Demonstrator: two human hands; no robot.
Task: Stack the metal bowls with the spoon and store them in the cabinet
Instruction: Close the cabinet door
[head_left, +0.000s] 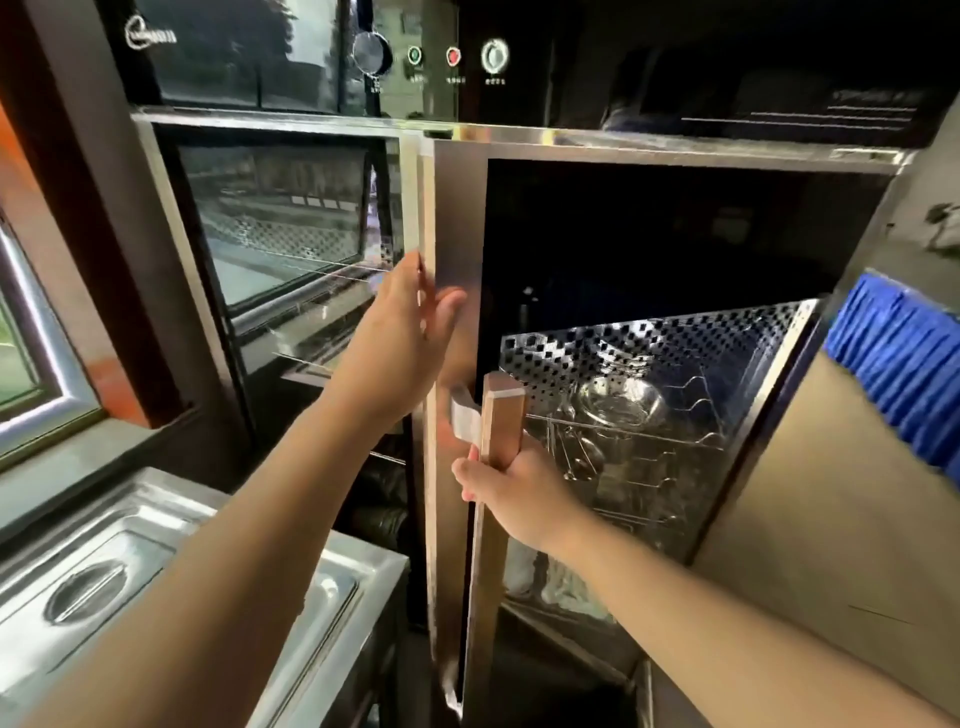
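The setting is a kitchen corner: a window frame (31, 364) sits at far left, a stainless bench (332, 582) with a lidded steel pan (88, 587) runs below it, and a tall steel cabinet (649, 150) with a dark glass control panel (452, 57) fills the centre. From my remote view, the cabinet has two compartments. The left one is closed behind a glass door (280, 223). The right one stands open, its door (454, 332) swung out toward the camera and seen nearly edge-on. Inside the open compartment, a perforated metal back panel (649, 338) rises behind a wire rack (691, 441). The metal bowls (621, 408) rest on this rack, upright, near its rear left. The spoon (584, 457) appears to lie just below and in front of the bowls among other utensils; I cannot tell it apart from them with certainty. The left hand (410, 332) is open, fingers extended and flat, touching the outer face of the door near its upper edge, and grips nothing. The right hand (514, 488) is closed around the vertical wooden door handle (501, 426), with the thumb on the left side. A blue pleated item (898, 374) sits at the right, just beside the cabinet; blur prevents identification.
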